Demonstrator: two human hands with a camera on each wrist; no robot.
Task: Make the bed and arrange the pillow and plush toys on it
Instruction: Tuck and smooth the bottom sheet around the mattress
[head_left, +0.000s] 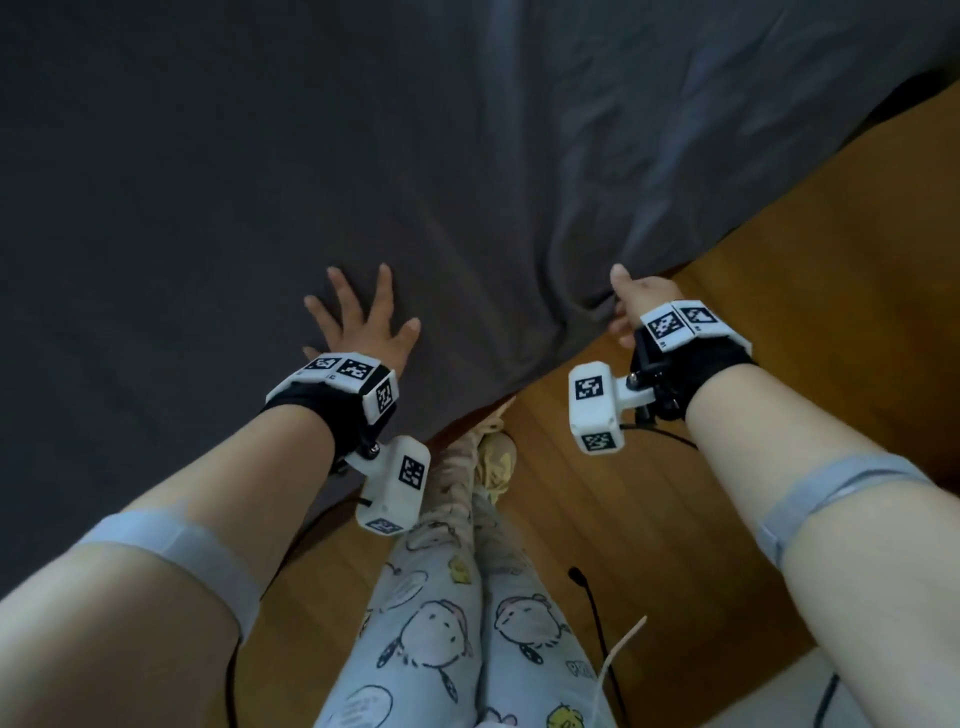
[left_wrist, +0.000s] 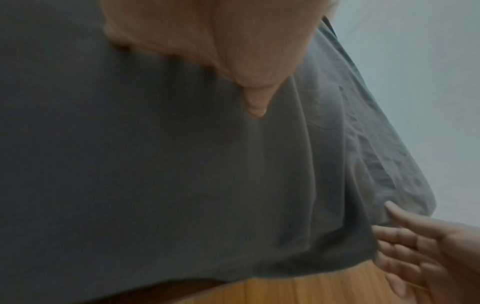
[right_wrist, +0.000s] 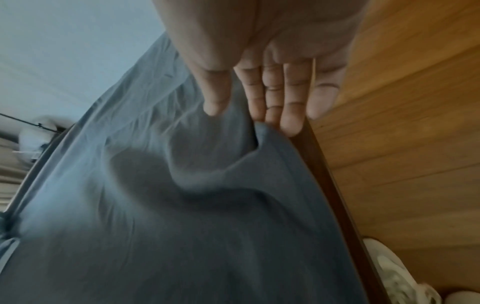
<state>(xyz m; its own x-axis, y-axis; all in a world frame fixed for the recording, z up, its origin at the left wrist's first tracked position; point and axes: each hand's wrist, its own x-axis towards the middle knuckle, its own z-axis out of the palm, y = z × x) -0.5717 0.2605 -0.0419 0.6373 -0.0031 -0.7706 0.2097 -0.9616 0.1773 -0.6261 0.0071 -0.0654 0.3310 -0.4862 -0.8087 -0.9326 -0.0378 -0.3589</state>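
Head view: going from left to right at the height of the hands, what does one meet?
Dark grey sheet → left hand, flat on the sheet → bunched sheet edge → right hand, pinching that edge → wooden floor.

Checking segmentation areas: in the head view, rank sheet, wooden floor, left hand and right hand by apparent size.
1. sheet, fills most of the frame.
2. wooden floor.
3. left hand, spread flat on the sheet.
4. right hand, partly hidden by sheet, so its rank against the left is unsure.
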